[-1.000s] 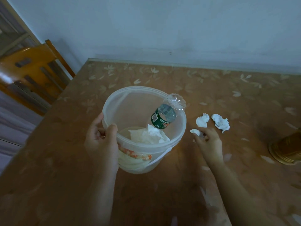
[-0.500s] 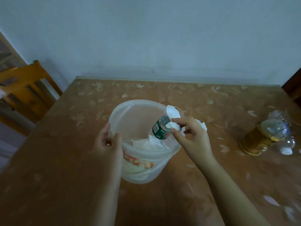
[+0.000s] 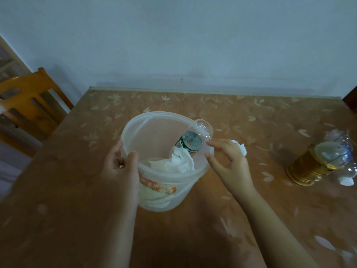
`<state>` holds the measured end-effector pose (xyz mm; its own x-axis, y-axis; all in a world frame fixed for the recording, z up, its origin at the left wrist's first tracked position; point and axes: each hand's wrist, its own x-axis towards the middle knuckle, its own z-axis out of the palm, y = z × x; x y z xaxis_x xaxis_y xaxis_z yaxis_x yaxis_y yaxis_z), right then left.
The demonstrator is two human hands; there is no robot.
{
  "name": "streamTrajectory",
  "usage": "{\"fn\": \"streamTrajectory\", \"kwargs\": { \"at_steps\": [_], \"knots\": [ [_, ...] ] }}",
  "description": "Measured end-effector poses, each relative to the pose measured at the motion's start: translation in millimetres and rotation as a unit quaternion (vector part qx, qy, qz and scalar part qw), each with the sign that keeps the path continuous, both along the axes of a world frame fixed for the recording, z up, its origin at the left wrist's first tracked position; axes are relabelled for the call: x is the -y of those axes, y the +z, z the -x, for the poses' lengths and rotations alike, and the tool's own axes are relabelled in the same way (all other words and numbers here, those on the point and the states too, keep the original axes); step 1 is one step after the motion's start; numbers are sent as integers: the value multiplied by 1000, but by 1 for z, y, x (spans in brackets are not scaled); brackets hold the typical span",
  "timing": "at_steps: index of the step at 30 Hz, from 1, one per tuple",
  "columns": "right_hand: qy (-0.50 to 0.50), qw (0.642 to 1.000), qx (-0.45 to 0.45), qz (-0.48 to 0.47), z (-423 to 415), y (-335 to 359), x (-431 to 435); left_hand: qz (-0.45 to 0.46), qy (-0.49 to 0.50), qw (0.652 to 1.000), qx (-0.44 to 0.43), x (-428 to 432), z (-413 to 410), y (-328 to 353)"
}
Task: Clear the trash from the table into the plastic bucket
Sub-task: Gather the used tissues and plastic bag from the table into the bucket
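- The right hand [image 3: 229, 163] pinched a white tissue wad over the rim half a second ago. Now it has let go, its fingers spread and loosely bent, empty, just right of the bucket.
- That paper now seems to lie inside, a crumpled white tissue [image 3: 177, 163], soft and creased, heaped under the bottle's lower end.
- The left hand [image 3: 119, 167] has not shifted. It still grasps the near-left rim of the translucent round plastic bucket [image 3: 160, 114], thumb inside and fingers curled round the outside.
- The bucket stands in the middle of the table [image 3: 251, 113], which has a brown, glossy cover printed with pale leaves.
- A clear crinkled plastic bottle with a green label [image 3: 190, 142] leans in the bucket, its ridged base poking over the far-right rim.
- Through the bucket's milky wall an orange-and-white wrapper [image 3: 158, 186] shows, pressed against the near side.
- One small white tissue wad [image 3: 241, 149] still sits on the table just behind the right hand. I cannot tell whether the hand touches it.
- Well off to the right lies a gold ribbed cylindrical container [image 3: 303, 169] on its side, with clear crumpled plastic [image 3: 340, 140] against its far end.
- An orange wooden chair [image 3: 32, 97] stands at the far left.
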<state>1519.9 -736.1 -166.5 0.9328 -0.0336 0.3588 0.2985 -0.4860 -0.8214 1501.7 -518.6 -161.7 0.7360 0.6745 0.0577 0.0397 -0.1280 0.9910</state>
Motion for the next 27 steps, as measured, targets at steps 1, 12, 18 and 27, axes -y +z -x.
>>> {"fn": "streamTrajectory", "kwargs": {
  "at_steps": [1, 12, 18, 27],
  "knots": [
    [-9, 1000, -7, -3, -4, -6, 6, 1, 6, 1000, -1, 0, -2, 0],
    [-86, 981, -166, 49, -72, -106, 68, 17, 20, 999, 35, 11, -37, 7],
    [-73, 973, -208, 62, -117, -146, 79, 13, 48, 998, 49, 13, -57, 7],
    [-73, 968, -221, 98, -150, -174, 78, -21, 67, 996, 55, 7, -68, 4]
  ]
}}
